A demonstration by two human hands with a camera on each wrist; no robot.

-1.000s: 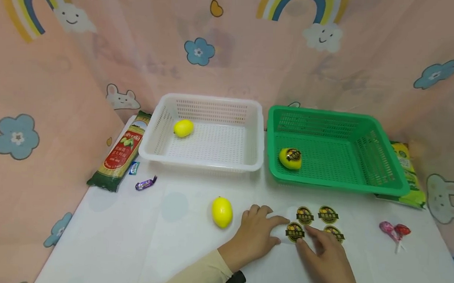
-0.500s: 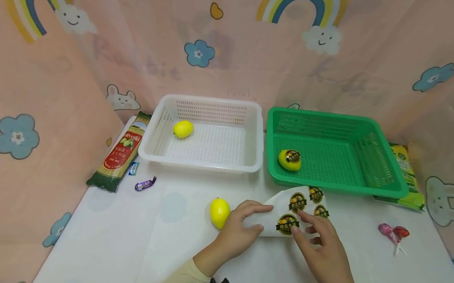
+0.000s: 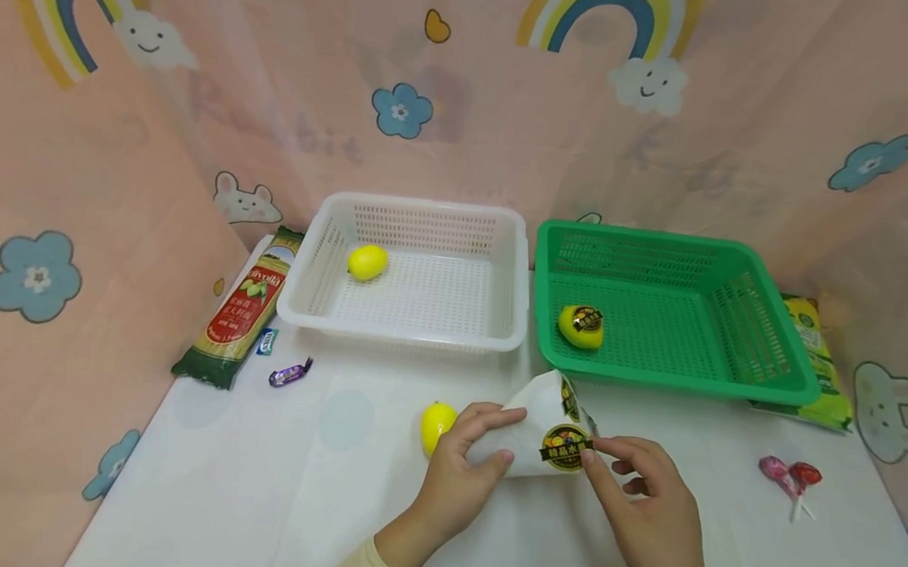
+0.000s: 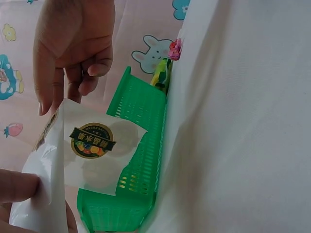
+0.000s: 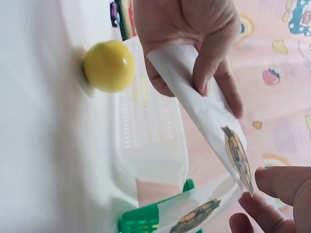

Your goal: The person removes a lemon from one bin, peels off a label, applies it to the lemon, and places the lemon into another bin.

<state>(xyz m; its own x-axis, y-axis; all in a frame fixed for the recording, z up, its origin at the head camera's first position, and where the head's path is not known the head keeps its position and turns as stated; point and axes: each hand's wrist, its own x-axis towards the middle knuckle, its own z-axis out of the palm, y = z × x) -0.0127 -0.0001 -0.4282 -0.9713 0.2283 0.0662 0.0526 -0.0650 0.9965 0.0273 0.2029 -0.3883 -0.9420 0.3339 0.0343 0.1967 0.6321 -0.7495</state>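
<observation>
My left hand (image 3: 458,475) grips a white sticker sheet (image 3: 528,415) above the table, thumb on the near side. The sheet bends sharply back along a fold beside a round black-and-gold sticker (image 3: 566,448). At that sticker's right edge, the thumb and index finger of my right hand (image 3: 652,511) pinch its tip. Another sticker (image 4: 92,141) shows on the folded-back part in the left wrist view. A yellow lemon (image 3: 437,425) lies on the table just behind my left hand, partly hidden by it.
A white basket (image 3: 400,335) holds one lemon (image 3: 368,263). Beside it, a green basket (image 3: 668,383) holds a lemon with a sticker (image 3: 581,327). Pasta pack (image 3: 239,309) and small candies (image 3: 290,373) lie left. Lollipops (image 3: 788,474) and a green-yellow packet (image 3: 815,354) are right.
The sheet lay flat on the table, then my left hand lifted it and drew it left. It is now folded back, and my right fingertips have come to the front sticker's edge.
</observation>
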